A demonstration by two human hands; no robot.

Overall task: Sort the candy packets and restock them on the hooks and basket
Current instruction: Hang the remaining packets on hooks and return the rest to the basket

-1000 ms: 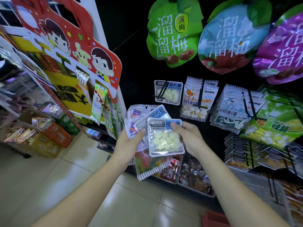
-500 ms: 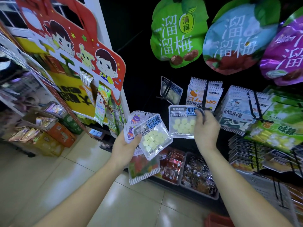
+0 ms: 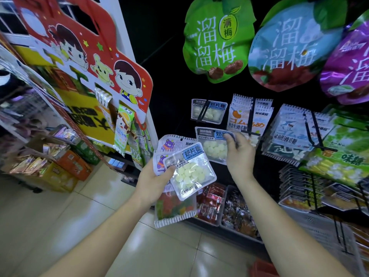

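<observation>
My left hand (image 3: 154, 181) grips a fan of candy packets: a clear milk-tablet packet (image 3: 191, 172) on top, purple-bear packets (image 3: 169, 145) behind it, a gummy packet (image 3: 173, 206) beneath. My right hand (image 3: 238, 154) pinches the top corner of another milk-tablet packet (image 3: 211, 146), held up just below the black hook (image 3: 203, 112) where one identical packet (image 3: 208, 111) hangs.
More hooks to the right carry orange-label packets (image 3: 249, 118), shark packets (image 3: 295, 130) and green packets (image 3: 343, 150). Clear bins of wrapped sweets (image 3: 235, 212) sit low on the rack. A red cartoon display (image 3: 83, 54) stands left, a grey basket (image 3: 323, 232) lower right.
My right hand pulled one milk-tablet packet off the stack in my left hand and raised it up and right toward the hook. My left hand stayed with the remaining packets.
</observation>
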